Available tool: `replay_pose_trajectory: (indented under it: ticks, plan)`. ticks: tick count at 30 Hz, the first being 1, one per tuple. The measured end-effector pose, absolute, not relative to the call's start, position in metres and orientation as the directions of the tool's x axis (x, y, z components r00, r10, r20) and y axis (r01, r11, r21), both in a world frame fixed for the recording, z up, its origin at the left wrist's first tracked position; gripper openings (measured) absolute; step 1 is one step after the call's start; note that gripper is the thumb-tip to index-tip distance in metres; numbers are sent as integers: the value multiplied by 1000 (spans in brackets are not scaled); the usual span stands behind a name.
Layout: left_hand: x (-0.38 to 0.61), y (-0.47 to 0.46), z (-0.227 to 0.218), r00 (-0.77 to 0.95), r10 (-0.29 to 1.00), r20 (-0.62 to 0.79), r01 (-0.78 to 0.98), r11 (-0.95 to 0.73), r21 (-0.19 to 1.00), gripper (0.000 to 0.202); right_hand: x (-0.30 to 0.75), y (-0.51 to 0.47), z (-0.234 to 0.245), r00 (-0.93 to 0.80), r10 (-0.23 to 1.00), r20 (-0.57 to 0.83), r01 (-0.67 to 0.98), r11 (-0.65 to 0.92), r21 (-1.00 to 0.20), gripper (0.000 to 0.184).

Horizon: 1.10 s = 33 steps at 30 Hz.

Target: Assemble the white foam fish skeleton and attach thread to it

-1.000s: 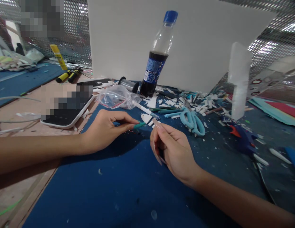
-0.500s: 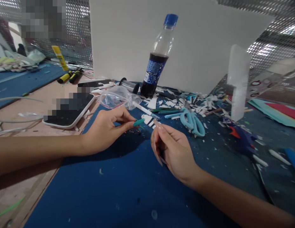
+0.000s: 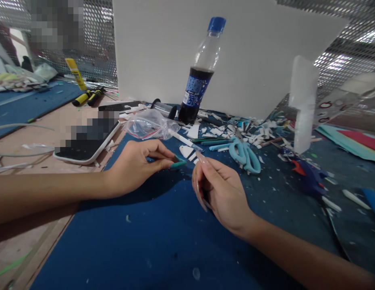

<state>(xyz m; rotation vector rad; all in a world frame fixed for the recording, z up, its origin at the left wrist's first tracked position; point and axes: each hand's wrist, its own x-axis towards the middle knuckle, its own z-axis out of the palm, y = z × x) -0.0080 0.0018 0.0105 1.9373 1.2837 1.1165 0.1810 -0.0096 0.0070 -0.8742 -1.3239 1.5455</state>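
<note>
**Head view.** A blue mat (image 3: pixel 151 241) covers the counter (image 3: pixel 30 177). The mat's left edge runs diagonally from the lower left towards a white-rimmed device (image 3: pixel 84 150). The near part of the mat is open room. Behind the hands it is bounded by a clear plastic bag (image 3: pixel 148 125), a cola bottle (image 3: pixel 199 76), pale blue scissors (image 3: pixel 244 155) and white scraps (image 3: pixel 250 131). A white board (image 3: pixel 266 60) is stood upright at the back. The left hand (image 3: pixel 135 167) is held low over the mat, thumb and forefinger pinched on a small teal piece (image 3: pixel 178 164). The right hand (image 3: pixel 223 193), just beside it, is loosely curled with the forefinger raised; whether anything is held cannot be told.
</note>
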Motion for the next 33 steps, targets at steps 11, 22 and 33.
replay_pose_trajectory:
  ticks: [11, 22, 33]
  plan:
    - [-9, 2, 7, 185, 903, 388, 377, -430, 820, 9, 181, -9, 5, -340, 940, 32, -173, -29, -985, 35]
    - [-10, -1, 11, 300, 855, 423, 452, -518, 726, 14, 181, -10, 5, -347, 937, 41, -182, -24, -983, 35]
    - [-18, 13, 7, 311, 705, 638, 763, -585, 274, 18, 182, -8, 5, -301, 952, 65, -177, 12, -984, 39]
